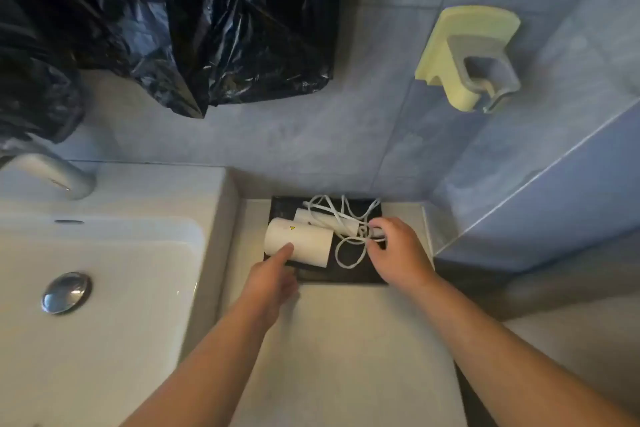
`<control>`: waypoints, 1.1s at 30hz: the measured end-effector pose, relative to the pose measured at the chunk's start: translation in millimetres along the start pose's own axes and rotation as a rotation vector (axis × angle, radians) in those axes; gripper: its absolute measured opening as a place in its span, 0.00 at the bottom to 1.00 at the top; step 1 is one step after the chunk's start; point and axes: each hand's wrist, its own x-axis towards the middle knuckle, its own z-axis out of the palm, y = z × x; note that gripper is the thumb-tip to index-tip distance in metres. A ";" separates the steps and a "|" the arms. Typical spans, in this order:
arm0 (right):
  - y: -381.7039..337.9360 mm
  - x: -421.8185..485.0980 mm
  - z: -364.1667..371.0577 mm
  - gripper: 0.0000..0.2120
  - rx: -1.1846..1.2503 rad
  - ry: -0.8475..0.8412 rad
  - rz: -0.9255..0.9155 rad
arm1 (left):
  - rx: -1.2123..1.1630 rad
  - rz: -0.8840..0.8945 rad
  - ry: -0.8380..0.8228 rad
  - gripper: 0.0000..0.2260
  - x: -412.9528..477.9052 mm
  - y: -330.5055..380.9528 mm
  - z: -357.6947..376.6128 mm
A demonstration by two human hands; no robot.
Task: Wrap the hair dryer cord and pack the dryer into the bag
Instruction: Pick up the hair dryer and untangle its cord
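**A:** Where the left hand (273, 282) reaches in, what does it have hold of?

**B:** Nothing. Its forefinger is stretched out, tip touching the near side of the white hair dryer (301, 243); the other fingers are loosely folded.

**A:** And the right hand (394, 250)?

**B:** Its fingers are curled down over the cord (360, 230) at the end of the dryer's handle. They seem to pinch it, as far as the blur shows.

**A:** Where does the dryer lie?

**B:** On its side on a black pad (346, 276), barrel toward the sink (104, 253). The cord sprawls in loose loops over handle and pad. Mat or pouch, I cannot tell.

**A:** Around that?

**B:** The pad sits at the back of the pale desk (329, 340), against blue wall tiles (311, 149). Left are the faucet (52, 173) and drain plug (65, 291). A crumpled black plastic bag (173, 28) hangs above, and a yellow-and-grey holder (471, 59) is fixed to the wall on the right.
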 end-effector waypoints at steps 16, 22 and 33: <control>10.2 48.8 33.2 0.12 -0.037 -0.203 0.045 | -0.414 -0.073 0.150 0.23 31.6 10.9 40.1; 5.5 44.3 27.8 0.12 0.033 -0.216 0.029 | -0.286 0.062 0.244 0.20 19.8 19.0 38.0; -29.5 35.3 10.8 0.19 0.162 -0.178 0.097 | -0.001 0.375 0.145 0.26 -3.9 34.2 22.5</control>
